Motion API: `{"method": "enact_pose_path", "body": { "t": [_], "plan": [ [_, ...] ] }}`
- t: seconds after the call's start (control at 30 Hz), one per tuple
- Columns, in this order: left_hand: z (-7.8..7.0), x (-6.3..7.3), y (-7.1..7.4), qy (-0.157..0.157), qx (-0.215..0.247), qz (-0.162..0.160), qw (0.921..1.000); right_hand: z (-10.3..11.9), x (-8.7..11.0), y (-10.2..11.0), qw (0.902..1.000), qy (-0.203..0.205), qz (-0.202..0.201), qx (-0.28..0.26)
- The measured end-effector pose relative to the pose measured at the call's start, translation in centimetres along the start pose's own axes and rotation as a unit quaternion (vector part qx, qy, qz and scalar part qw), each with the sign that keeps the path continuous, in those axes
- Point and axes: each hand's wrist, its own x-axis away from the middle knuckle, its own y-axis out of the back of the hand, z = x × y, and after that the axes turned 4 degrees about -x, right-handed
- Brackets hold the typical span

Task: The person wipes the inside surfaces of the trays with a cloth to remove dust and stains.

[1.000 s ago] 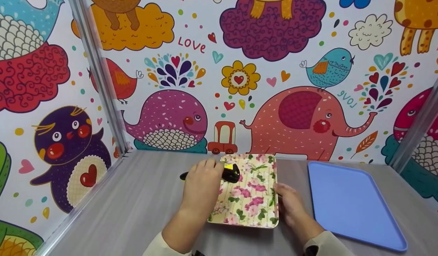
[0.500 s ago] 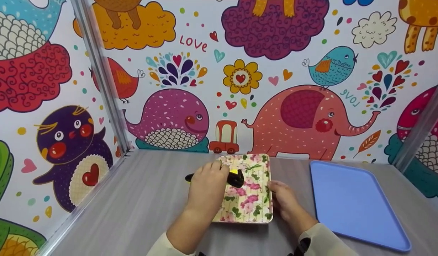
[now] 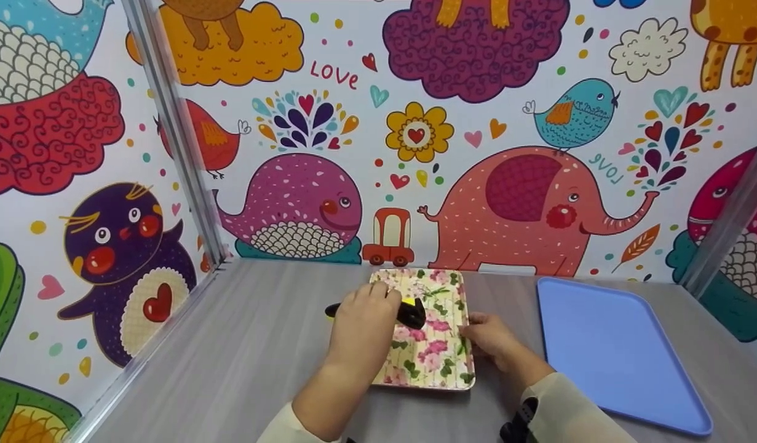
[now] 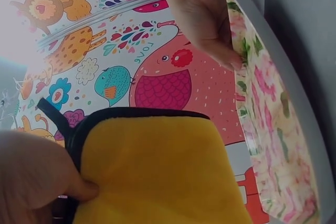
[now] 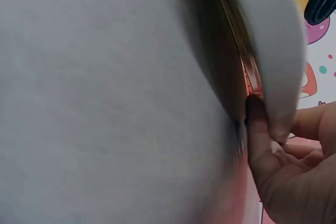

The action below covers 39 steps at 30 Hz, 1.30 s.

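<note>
A shallow tray point(image 3: 436, 363) with a pink-and-green floral pattern lies in front of me in the head view. My right hand point(image 3: 495, 341) pinches its right rim; in the right wrist view, finger and thumb meet across the pale tray wall point(image 5: 283, 51). With my left hand point(image 3: 366, 320) I grip a yellow cloth point(image 4: 152, 166) with black edging, over the tray's left part. The left wrist view has the thumb on the yellow face and the floral tray point(image 4: 273, 124) on edge beyond it. My left hand hides part of the tray.
A blue tray point(image 3: 618, 351) lies on the grey tabletop point(image 3: 249, 369) to the right. Behind the table stands a wall point(image 3: 476, 123) printed with cartoon animals, joined to side panels by metal posts point(image 3: 181, 135).
My left hand has shifted slightly right and down with the cloth. The floral tray has moved a little left in view, and my right hand has moved with it, still at its right rim.
</note>
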Motion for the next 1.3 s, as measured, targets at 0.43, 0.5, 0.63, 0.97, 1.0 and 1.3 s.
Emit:
{"method": "enact_pose_path", "body": {
  "t": [0.43, 0.5, 0.63, 0.97, 1.0, 1.3],
  "plan": [
    [-0.5, -0.1, 0.4, -0.01, 0.006, 0.037, 0.9992, 0.6, -0.4, 0.3, 0.9868, 0.047, -0.025, 0.153],
    [-0.5, -0.1, 0.4, -0.01, 0.007, 0.038, 0.9992, 0.7, -0.5, 0.3, 0.9817, 0.052, -0.032, 0.18],
    [-0.6, 0.0, 0.3, -0.01, 0.012, 0.03, 0.9994, 0.6, -0.7, 0.4, 0.9721, 0.062, -0.047, 0.221],
    [-0.6, 0.0, 0.2, -0.015, 0.01, 0.025, 0.9995, 0.4, -0.1, 0.5, 0.9727, 0.063, -0.034, 0.221],
    [-0.6, 0.0, 0.2, -0.015, 0.009, 0.027, 0.9995, 0.4, -0.1, 0.7, 0.9741, 0.059, -0.033, 0.216],
    [-0.7, 0.2, 0.2, -0.016, 0.004, 0.04, 0.9991, 1.0, 0.7, 2.4, 0.9724, 0.052, -0.041, 0.224]
  ]
}}
